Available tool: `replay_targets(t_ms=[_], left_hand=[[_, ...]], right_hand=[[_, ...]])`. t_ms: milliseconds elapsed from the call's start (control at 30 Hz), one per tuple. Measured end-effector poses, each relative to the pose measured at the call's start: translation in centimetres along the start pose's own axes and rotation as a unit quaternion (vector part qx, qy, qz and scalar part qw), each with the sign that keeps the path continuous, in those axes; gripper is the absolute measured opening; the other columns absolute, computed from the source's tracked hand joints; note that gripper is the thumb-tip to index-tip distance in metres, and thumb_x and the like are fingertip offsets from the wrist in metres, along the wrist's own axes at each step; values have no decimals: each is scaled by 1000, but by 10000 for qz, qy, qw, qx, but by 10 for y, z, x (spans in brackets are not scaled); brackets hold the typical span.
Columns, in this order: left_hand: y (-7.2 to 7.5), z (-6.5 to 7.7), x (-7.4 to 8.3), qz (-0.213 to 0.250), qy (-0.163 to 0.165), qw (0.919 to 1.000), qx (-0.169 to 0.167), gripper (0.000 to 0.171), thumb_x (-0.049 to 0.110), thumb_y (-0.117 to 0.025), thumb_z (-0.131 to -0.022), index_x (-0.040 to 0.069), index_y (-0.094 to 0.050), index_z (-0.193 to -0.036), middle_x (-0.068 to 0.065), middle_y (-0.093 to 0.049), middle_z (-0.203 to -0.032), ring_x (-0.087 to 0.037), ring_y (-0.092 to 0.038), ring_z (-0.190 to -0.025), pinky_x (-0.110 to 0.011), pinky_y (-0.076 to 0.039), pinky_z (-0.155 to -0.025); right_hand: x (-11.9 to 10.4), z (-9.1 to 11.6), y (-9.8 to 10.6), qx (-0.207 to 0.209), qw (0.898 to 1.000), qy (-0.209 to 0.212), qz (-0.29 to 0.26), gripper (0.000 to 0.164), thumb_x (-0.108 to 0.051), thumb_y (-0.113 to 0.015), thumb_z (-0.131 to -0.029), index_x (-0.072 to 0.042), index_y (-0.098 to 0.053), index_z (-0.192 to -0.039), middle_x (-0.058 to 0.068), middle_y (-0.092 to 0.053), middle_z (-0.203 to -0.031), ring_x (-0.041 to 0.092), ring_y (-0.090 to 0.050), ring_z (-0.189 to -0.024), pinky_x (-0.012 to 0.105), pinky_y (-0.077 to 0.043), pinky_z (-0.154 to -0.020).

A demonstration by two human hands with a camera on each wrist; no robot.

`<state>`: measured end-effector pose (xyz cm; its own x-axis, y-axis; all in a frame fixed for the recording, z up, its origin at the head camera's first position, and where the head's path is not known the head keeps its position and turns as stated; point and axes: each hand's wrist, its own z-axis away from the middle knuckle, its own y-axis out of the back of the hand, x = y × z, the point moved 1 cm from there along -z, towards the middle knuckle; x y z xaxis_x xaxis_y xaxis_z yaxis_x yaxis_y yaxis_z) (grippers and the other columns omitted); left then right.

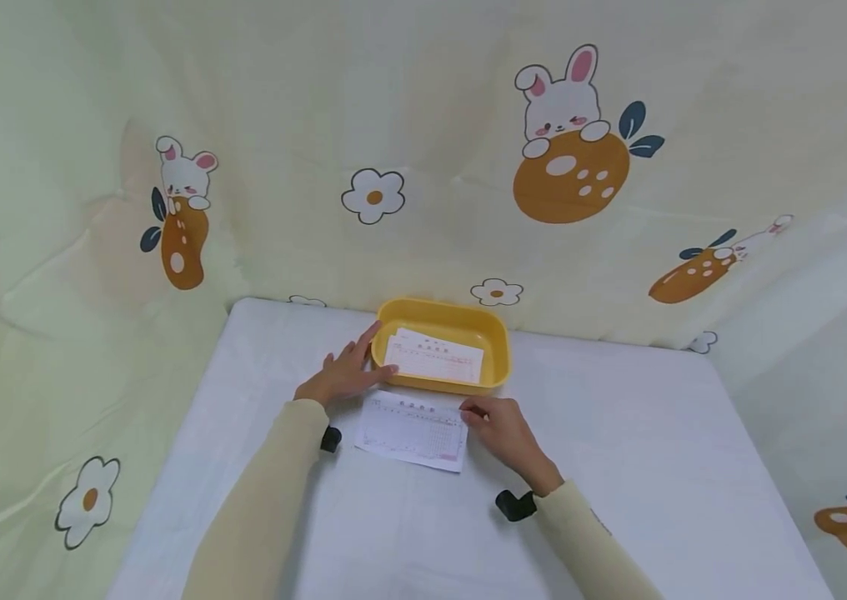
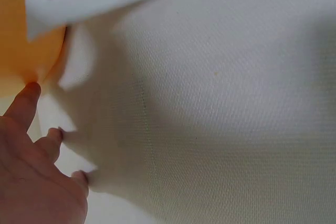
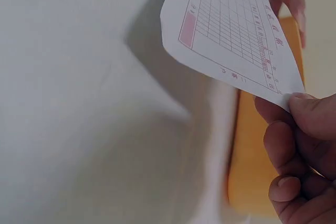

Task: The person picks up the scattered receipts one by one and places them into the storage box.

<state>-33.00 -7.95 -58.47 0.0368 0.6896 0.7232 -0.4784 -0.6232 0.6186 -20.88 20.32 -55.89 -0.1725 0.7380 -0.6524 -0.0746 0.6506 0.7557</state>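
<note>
My right hand pinches the upper right corner of a printed paper form between thumb and fingers. In the right wrist view the form hangs above the white table, its grid lines and pink block visible. At the left end of the yellow tray my left hand rests with fingers spread, the thumb over the near rim and the index finger along the side. Several paper slips with red print lie inside the tray. A fingertip of the left hand touches the tray wall in the left wrist view.
The white tabletop extends around the tray, which stands near its back edge. Behind and beside it hangs a pale curtain printed with rabbits and flowers. Black wrist cameras sit at both sleeves.
</note>
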Motion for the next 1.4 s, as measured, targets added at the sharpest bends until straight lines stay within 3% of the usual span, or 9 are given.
replay_targets(t_ms=[200, 800, 1133, 1400], left_hand=[[4, 9, 7, -129, -14, 9999, -25, 99, 70, -61, -98, 39, -3, -173, -7, -18, -179, -39, -10, -163, -64, 2, -128], [3, 7, 7, -316, -88, 9994, -57, 100, 69, -58, -100, 35, 0, -174, -9, -18, -178, -40, -14, -163, -64, 2, -128], [4, 7, 7, -258, -71, 9996, -63, 100, 68, -59, -100, 34, -1, -174, -10, -18, -178, -40, -13, -163, -63, 2, -128], [4, 7, 8, -103, -245, 9996, -72, 103, 71, -61, -98, 32, -4, -174, -12, -20, -178, -43, -14, -162, -67, 1, -127]], right_hand=[[10, 13, 23, 159, 9996, -221, 60, 9, -1, -72, -101, -4, -79, -106, 2, -73, -93, 18, -59, -79, 30, -53, -67], [29, 36, 84, 942, 9938, -431, 403, 10, -2, -70, -102, -1, -78, -109, 8, -76, -97, 22, -58, -79, 30, -48, -64], [25, 24, 107, 1213, 9908, -323, 506, 10, -3, -70, -103, 1, -77, -109, 11, -74, -95, 24, -56, -78, 29, -46, -63], [21, 2, 108, 1305, 9898, -272, 509, 11, -3, -68, -104, 2, -76, -110, 13, -73, -94, 26, -56, -78, 32, -46, -65]])
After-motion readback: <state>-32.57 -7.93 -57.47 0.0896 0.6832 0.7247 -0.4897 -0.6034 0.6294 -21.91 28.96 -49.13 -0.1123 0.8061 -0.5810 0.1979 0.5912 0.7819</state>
